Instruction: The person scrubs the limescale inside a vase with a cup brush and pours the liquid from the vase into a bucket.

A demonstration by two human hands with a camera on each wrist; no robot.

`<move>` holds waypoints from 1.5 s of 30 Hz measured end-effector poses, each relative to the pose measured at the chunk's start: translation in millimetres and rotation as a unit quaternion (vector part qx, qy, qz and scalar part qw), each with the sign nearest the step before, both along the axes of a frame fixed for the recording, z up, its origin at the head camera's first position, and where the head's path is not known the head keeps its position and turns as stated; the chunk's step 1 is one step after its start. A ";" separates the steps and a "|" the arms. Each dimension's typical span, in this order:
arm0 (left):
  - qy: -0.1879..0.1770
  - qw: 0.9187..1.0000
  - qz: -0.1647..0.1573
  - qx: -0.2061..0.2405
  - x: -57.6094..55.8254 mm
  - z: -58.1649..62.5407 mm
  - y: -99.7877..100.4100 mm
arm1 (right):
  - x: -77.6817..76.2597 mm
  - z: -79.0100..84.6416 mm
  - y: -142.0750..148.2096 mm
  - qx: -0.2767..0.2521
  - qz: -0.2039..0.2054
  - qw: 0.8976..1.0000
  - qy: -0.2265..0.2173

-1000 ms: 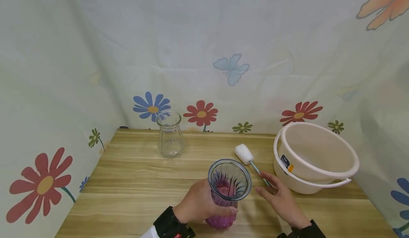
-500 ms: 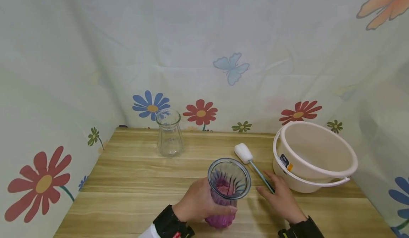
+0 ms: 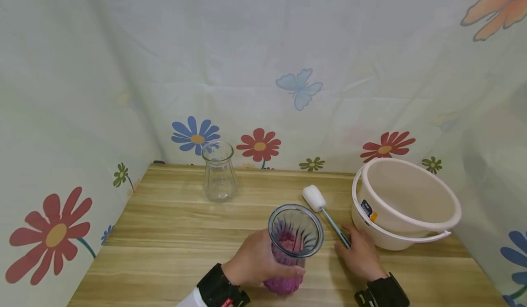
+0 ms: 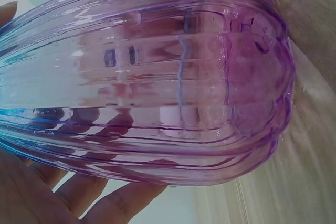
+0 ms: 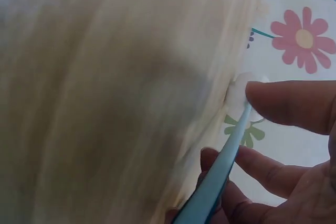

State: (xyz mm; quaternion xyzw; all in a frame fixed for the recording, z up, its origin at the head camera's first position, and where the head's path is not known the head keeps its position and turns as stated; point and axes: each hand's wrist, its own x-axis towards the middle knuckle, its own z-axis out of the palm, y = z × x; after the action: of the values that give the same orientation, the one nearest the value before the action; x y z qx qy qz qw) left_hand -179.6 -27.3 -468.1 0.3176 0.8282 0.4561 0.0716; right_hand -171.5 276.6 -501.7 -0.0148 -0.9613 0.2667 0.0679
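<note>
My left hand [image 3: 256, 262] grips a ribbed glass vase [image 3: 288, 283], bluish at the rim and purple-pink towards the base. In the left wrist view its scalloped base is close over the wood, and several fingers [image 4: 123, 203] lie along its side. Right of the vase, my right hand [image 3: 360, 255] is at the handle end of a bottle brush [image 3: 314, 198] with a white sponge head and a light blue handle. The right wrist view shows the handle passing between thumb [image 5: 289, 103] and curled fingers, the thumb tip on it. The sponge head is partly hidden behind the thumb there.
A clear glass vase [image 3: 220, 181] stands at the back left of the wooden table [image 3: 164, 234]. A pale pink bucket [image 3: 383, 236] with its carrying handle lowered stands at the right, close beside my right hand. Flower-printed cloth [image 3: 247, 46] hangs behind and at both sides.
My right hand has come in around the brush handle, its fingers drawing together on the handle's lower end. My left hand and the purple vase have stayed in place.
</note>
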 end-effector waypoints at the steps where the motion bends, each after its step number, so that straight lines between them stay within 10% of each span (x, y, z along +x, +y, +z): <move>1: 0.000 1.000 0.000 -0.001 0.1 0.0 -0.2 | -1.4 -2.5 1.0 -0.004 0.004 1.000 0.008; 7: -0.007 1.000 0.000 -0.001 -0.4 -1.1 -0.3 | -10.7 -21.3 8.3 -0.018 0.016 0.998 0.064; 19: -0.021 1.000 -0.004 0.000 0.3 0.9 -0.1 | -1.9 7.4 -3.7 -0.068 -0.043 0.996 -0.046; 45: -0.028 1.000 0.000 -0.008 -1.7 0.1 -1.4 | 1.9 26.6 -24.6 -0.102 -0.153 0.965 0.188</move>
State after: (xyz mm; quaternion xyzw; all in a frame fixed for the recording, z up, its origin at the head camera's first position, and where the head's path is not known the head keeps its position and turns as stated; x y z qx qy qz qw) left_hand -181.3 -28.6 -468.0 0.3044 0.8292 0.4585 0.0977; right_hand -169.5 252.0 -475.1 -0.1178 -0.8851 0.3482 0.2856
